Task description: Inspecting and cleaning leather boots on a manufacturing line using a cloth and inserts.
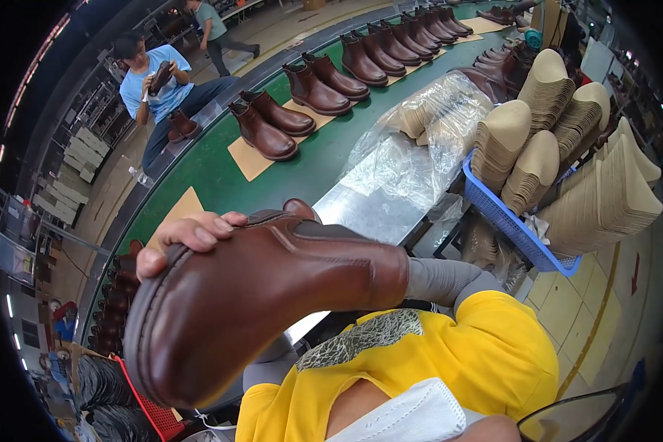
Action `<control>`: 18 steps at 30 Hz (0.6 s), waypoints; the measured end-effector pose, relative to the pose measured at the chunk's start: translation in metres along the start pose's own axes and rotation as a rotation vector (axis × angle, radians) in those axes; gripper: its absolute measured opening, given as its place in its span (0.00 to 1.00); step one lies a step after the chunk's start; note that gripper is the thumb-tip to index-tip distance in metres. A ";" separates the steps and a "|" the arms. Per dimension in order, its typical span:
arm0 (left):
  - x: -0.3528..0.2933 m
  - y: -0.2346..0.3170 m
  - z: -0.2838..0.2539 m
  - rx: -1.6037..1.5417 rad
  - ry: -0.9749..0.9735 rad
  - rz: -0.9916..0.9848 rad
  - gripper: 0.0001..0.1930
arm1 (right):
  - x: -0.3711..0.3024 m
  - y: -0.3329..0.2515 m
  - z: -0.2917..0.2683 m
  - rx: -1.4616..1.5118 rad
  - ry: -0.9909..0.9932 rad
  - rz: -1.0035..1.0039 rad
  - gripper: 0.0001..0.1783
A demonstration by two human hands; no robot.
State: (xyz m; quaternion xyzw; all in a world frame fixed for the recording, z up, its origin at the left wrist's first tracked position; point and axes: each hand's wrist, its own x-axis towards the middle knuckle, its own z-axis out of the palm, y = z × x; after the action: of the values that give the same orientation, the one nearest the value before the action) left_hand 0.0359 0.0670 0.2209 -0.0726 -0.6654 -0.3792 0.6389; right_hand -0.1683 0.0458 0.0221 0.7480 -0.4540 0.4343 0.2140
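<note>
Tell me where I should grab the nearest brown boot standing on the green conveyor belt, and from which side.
Grip the nearest boot on the belt around its upright ankle shaft, coming down from above. The shaft stands up with its opening on top, clear of the partner boot beside it, so fingers could probably wrap it; the low rounded toe offers less to hold. The left hand already holds another boot.

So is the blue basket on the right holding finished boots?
No, the blue basket holds stacks of tan insoles, while the finished brown boots stand in pairs on the green conveyor belt.
</note>
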 end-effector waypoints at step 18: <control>0.009 -0.041 0.043 0.217 0.115 0.012 0.37 | 0.048 0.124 0.060 -0.229 -0.468 -0.225 0.13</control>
State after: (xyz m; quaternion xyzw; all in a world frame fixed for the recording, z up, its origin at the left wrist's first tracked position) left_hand -0.0238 0.0602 0.2166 0.0149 -0.6643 -0.3048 0.6823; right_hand -0.2379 -0.0820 0.0218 0.8446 -0.4511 0.1690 0.2335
